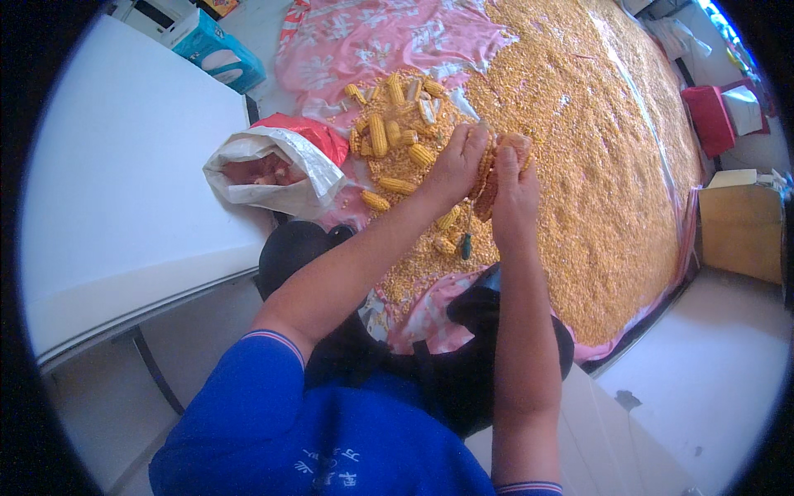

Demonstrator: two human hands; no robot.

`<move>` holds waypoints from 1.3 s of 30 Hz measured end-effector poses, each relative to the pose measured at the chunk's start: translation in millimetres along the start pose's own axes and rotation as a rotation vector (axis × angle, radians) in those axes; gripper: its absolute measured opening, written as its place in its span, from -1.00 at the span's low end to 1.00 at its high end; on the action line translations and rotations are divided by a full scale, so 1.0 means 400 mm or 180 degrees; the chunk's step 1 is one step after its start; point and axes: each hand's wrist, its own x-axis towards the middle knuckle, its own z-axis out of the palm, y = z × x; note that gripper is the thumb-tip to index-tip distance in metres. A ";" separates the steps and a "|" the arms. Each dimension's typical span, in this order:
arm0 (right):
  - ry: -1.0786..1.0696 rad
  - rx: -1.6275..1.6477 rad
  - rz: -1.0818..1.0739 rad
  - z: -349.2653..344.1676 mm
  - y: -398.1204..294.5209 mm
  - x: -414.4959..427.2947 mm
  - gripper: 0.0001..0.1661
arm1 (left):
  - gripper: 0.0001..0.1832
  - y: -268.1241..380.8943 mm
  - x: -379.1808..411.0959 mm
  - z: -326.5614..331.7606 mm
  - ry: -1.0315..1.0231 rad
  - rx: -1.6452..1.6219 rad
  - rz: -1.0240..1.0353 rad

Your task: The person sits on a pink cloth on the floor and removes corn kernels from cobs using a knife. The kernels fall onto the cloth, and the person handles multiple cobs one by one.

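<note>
My left hand grips an ear of corn with kernels still on it. Close beside it, my right hand is closed around a mostly bare, reddish corn cob. The two pieces touch or nearly touch, and my fingers hide much of both. Just below lies a screwdriver with a dark green handle, its thin shaft pointing up towards my hands. Several yellow ears of corn rest on a heap of loose kernels in front of me.
A white woven sack holding reddish cobs stands open at left, beside a white cabinet. Loose kernels cover much of the pink cloth at right. A blue box and a cardboard box stand at the edges.
</note>
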 end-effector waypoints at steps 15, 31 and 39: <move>0.0410 -0.0796 -0.0709 0.044 0.057 0.000 -0.63 | -0.58 -0.093 0.011 0.016 -0.0165 -0.0363 0.0028; 0.0008 -0.0354 -0.0690 0.017 0.116 -0.004 -0.53 | -0.58 -0.096 0.035 0.009 -0.0240 -0.1807 -0.0603; 0.0304 -0.1061 -0.0676 0.044 0.096 -0.020 -0.53 | -0.64 -0.092 0.015 0.014 0.0036 -0.1509 -0.0722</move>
